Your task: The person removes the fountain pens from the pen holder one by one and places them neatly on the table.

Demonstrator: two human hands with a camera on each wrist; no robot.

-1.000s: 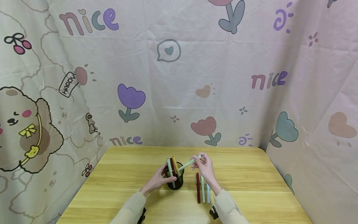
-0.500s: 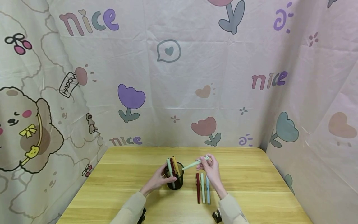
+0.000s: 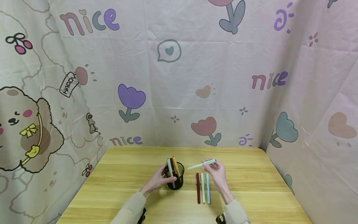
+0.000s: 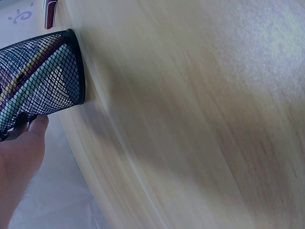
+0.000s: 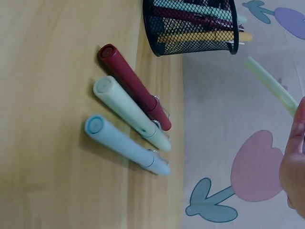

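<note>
If our right hand (image 3: 217, 175) loosens, pinched pen (image 3: 197, 165) may drop onto surface (image 3: 243, 177), short of far edge, left hand (image 3: 160, 179) gripping cup (image 3: 180, 183).

Cloth (image 3: 173, 87): evenly lit before me, darker along the right-hand corner.
Tabletop (image 4: 209, 138): whitish glare upper right in my left wrist view, broad soft shadow.
Pens (image 5: 129, 113): faint shadows, dimmer light.

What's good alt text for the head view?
A person's right grip holds a pale green pen and the left grip a black mesh cup of pens. A red pen, another green pen and a blue pen lie side by side on a table.
</note>
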